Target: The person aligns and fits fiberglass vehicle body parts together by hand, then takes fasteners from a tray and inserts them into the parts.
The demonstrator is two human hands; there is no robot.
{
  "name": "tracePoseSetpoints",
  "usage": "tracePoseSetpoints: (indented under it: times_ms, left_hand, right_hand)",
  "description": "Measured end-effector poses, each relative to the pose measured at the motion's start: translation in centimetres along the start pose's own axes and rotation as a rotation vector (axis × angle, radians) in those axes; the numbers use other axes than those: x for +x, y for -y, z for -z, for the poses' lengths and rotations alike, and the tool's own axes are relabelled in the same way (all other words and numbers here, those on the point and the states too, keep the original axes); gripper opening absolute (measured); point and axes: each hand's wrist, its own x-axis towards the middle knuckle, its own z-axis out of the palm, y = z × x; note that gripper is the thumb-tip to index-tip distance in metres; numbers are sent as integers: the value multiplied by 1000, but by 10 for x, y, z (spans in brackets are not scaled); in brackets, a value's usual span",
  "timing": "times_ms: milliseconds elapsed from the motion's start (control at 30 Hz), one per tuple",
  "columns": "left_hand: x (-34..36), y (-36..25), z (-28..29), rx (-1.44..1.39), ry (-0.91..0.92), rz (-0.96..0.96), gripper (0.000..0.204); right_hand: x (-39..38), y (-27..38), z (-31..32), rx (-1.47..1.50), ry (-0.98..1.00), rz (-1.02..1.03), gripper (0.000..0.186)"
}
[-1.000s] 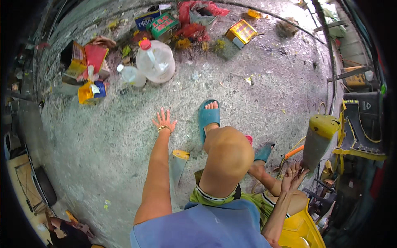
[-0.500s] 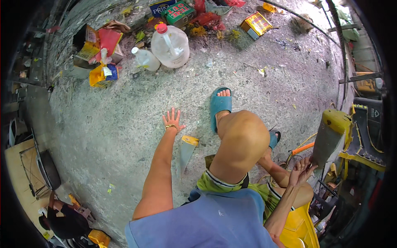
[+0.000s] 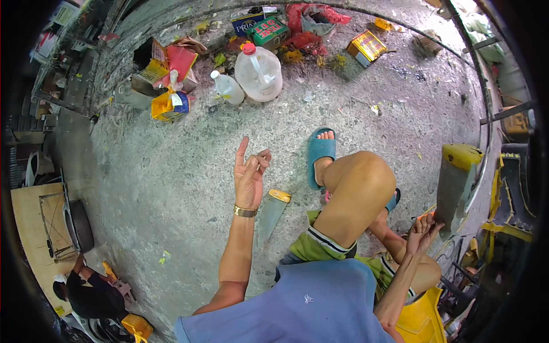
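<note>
My left hand (image 3: 250, 182) is raised above the concrete floor, empty. Its index finger points forward while the others bend loosely, apart from each other. A gold-coloured watch (image 3: 245, 211) circles that wrist. Just right of it a tapered grey piece with a yellow end (image 3: 274, 214) lies flat on the floor. At the right, my right hand (image 3: 424, 233) has its fingers closed at the lower left edge of an upright grey panel with a scuffed yellow top (image 3: 456, 186). Part of the grip is hidden.
Ahead stand clear plastic jugs (image 3: 258, 77), cut cartons (image 3: 170, 106) and a gold-red box (image 3: 367, 47). A yellow-edged black part (image 3: 512, 191) is at right. Another person (image 3: 88, 291) crouches far left near a board (image 3: 34, 223). My sandalled foot (image 3: 323, 157) rests ahead.
My left hand has lifted off the floor, its spread fingers now bending except the index. My right hand stays at the panel's lower edge. The view has shifted slightly.
</note>
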Motion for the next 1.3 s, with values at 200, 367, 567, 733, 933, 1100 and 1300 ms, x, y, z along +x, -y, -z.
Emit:
tracePoseSetpoints:
  times_ms: [200,367,567,733,933,1100,1300]
  left_hand:
    - [-9,-12,-13,-104,39,6,81]
    - [-18,-23,-21,-94,42,4,83]
    - [-5,-20,-56,-95,206,18,41]
    - [-22,-51,-166,-75,468,-173,40]
    - [-73,66,-332,326,886,228,28]
    - [-65,170,-402,382,992,444,55]
    - [-64,210,-444,174,1246,423,35]
  right_hand:
    - [0,0,13,13,47,-7,30]
    - [-5,-8,3,11,4,-12,31]
    - [-14,22,26,199,-241,57,28]
    - [18,-7,-2,132,-232,-35,32]
    - [19,61,-48,67,-75,91,37]
    - [23,98,-84,25,-23,139,36]
    - [28,118,-90,11,-78,150,40]
